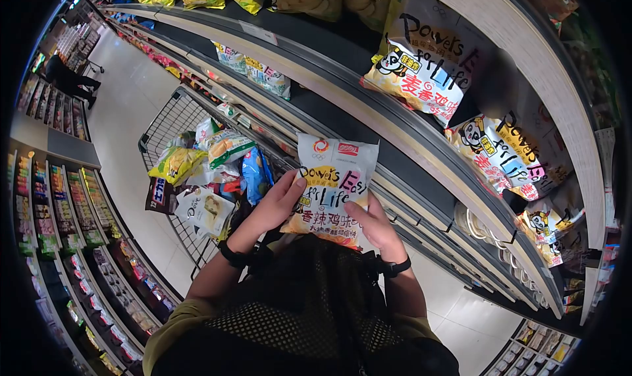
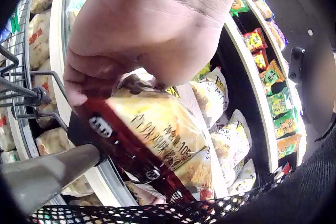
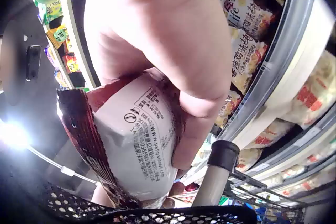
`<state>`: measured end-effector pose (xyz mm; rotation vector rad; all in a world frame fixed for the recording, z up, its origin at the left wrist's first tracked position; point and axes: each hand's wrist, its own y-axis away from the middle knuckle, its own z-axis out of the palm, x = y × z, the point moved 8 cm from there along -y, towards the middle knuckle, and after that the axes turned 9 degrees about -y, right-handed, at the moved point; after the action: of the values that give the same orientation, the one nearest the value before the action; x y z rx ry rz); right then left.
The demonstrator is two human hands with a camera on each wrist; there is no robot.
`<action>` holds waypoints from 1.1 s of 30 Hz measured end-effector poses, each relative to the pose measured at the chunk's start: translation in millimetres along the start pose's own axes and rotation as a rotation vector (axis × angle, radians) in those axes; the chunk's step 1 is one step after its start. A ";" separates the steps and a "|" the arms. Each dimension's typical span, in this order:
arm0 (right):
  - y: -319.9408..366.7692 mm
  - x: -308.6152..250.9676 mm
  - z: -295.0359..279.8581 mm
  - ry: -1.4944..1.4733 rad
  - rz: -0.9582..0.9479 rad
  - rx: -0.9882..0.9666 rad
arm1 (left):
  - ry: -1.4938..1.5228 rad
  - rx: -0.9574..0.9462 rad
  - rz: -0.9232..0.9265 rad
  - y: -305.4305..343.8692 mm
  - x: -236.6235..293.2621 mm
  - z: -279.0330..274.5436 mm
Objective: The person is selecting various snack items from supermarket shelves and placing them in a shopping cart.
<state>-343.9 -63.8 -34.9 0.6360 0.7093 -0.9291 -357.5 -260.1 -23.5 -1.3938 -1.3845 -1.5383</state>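
Observation:
In the head view a white snack bag (image 1: pixel 337 157) printed "Powers Easy for Life" stands upright in front of the chest. The left hand (image 1: pixel 280 199) grips its left side, with the thumb across the front. On the other side the right hand (image 1: pixel 375 226) holds the bag's lower right edge, thumb also on the front. The left wrist view shows that hand (image 2: pixel 147 29) over the bag's front (image 2: pixel 163 134), which bears a dark red band. From the right wrist, the fingers (image 3: pixel 197 129) curl around the bag's printed back (image 3: pixel 136 134).
A wire shopping cart (image 1: pixel 153 135) filled with packaged snacks stands to the left, its grey handle (image 2: pixel 52 174) close below the hands. Shelves (image 1: pixel 316 63) on the right carry similar bags (image 1: pixel 421 80). Another row of goods (image 1: pixel 85 264) lines the far left. A person (image 1: pixel 66 76) is farther up the aisle.

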 end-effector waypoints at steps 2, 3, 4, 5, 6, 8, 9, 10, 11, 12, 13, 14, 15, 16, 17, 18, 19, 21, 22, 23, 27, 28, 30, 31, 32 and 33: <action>0.2 -4.1 -4.1 0.080 -0.023 0.030 | -0.084 0.033 -0.023 3.5 -7.5 -0.7; -1.6 -8.0 -4.0 0.154 -0.054 0.061 | -0.231 0.126 0.046 6.0 1.9 -6.8; -1.9 -10.3 -1.2 0.155 -0.054 0.058 | -0.372 0.221 0.113 10.4 12.0 -11.2; -1.4 -14.9 -0.1 0.182 -0.076 0.086 | -0.371 0.224 0.112 12.9 14.9 -11.0; -1.1 -20.4 3.3 0.210 -0.097 0.115 | -0.360 0.210 0.114 15.8 18.6 -9.7; -2.5 -26.5 13.7 0.241 -0.129 0.137 | -0.348 0.201 0.113 22.4 30.3 -8.1; -3.1 -30.4 15.4 0.271 -0.165 0.161 | -0.310 0.076 0.115 23.6 39.6 1.2; -4.3 -29.2 15.7 0.272 -0.166 0.154 | -0.274 -0.048 0.119 24.7 43.9 10.7; -6.1 -27.4 17.6 0.358 -0.146 0.143 | -0.275 -0.037 0.120 26.2 45.9 10.2; -8.1 -25.6 19.8 0.444 -0.126 0.131 | -0.264 -0.027 0.106 27.5 46.0 9.7; -9.0 -25.6 22.4 0.447 -0.125 0.119 | -0.252 -0.016 0.092 29.4 45.1 8.1; -8.6 -25.8 31.5 0.458 -0.132 0.033 | -0.268 0.008 0.100 28.2 35.6 4.9; -7.4 -27.2 41.6 0.467 -0.138 -0.050 | -0.266 0.017 0.100 28.7 31.8 2.1; -1.6 -34.0 54.4 0.435 -0.054 -0.071 | -0.212 0.006 0.080 29.4 27.3 0.6; 0.1 -38.2 58.3 0.435 -0.053 -0.075 | -0.160 -0.008 0.059 29.4 22.5 -0.6; 1.9 -40.7 63.8 0.433 -0.057 -0.120 | -0.177 0.012 0.087 30.4 21.0 -5.0; 3.7 -41.7 68.6 0.429 -0.060 -0.163 | -0.176 0.014 0.084 31.4 18.0 -8.2; 3.5 -43.6 73.0 0.432 -0.116 -0.169 | 0.059 -0.023 0.195 33.2 24.5 -12.2; 4.4 -44.9 74.1 0.466 -0.160 -0.178 | 0.059 -0.019 0.194 34.9 24.0 -14.6; 5.3 -46.8 75.4 0.499 -0.204 -0.186 | 0.150 -0.042 0.184 37.1 22.6 -15.3; 5.8 -55.9 79.2 0.502 -0.296 -0.189 | 0.316 -0.121 0.089 51.5 22.0 -18.7; 6.4 -57.5 78.9 0.474 -0.291 -0.176 | 0.420 -0.135 0.015 58.7 22.7 -17.5; 7.2 -57.4 76.5 0.446 -0.283 -0.168 | 0.522 -0.124 -0.102 68.9 10.2 -16.8; 6.9 -54.7 73.6 0.461 -0.272 -0.164 | 0.521 -0.120 -0.099 69.1 -4.7 -21.2; 7.2 -52.8 71.7 0.477 -0.258 -0.158 | 0.738 -0.169 -0.158 68.1 -27.0 -20.8; 8.0 -52.3 72.3 0.477 -0.257 -0.160 | 0.955 -0.218 -0.216 68.4 -30.2 -16.5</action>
<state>-339.4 -89.0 50.9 0.6394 1.3021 -0.9517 -291.4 -298.1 -31.3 -0.4431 -0.7825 -2.1292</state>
